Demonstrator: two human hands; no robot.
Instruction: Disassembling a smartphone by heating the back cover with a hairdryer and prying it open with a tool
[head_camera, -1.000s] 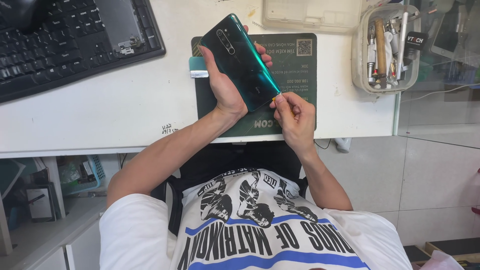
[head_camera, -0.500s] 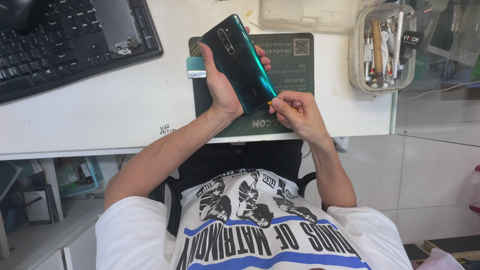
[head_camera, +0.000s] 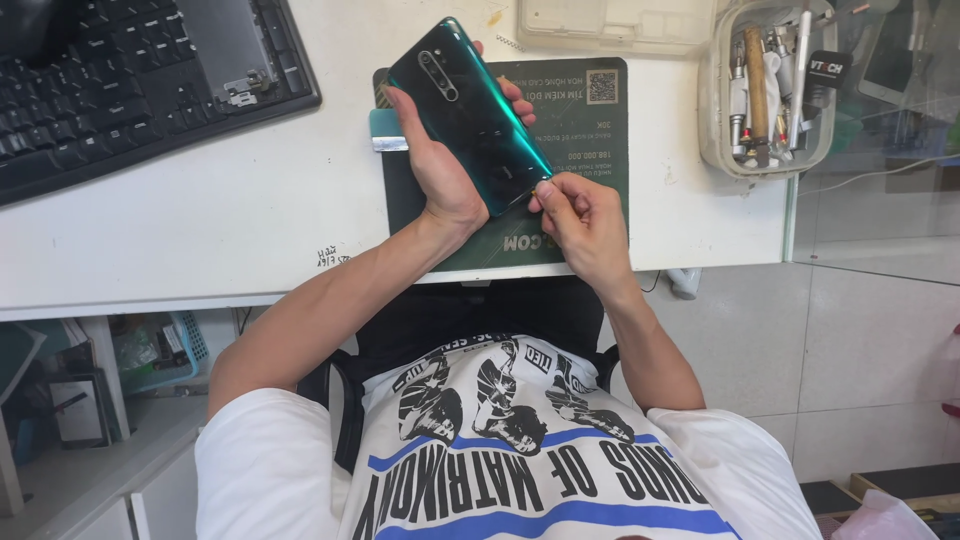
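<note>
My left hand (head_camera: 440, 165) grips a dark green smartphone (head_camera: 470, 110), back side up, its camera strip toward the far end, tilted above a dark green work mat (head_camera: 590, 130). My right hand (head_camera: 585, 215) pinches at the phone's near corner with thumb and forefinger; whatever it may hold there is too small to make out. A pale blue flat piece (head_camera: 388, 130) sticks out from under my left hand at the mat's left edge.
A black keyboard (head_camera: 120, 80) lies at the far left of the white desk (head_camera: 200, 230). A clear tub of tools (head_camera: 770, 90) stands at the right, a clear plastic box (head_camera: 610, 22) at the far edge. Shelves with clutter sit under the desk at left.
My right hand has shifted slightly along the phone's near corner, staying pinched there. The phone stays in my left hand at about the same tilt.
</note>
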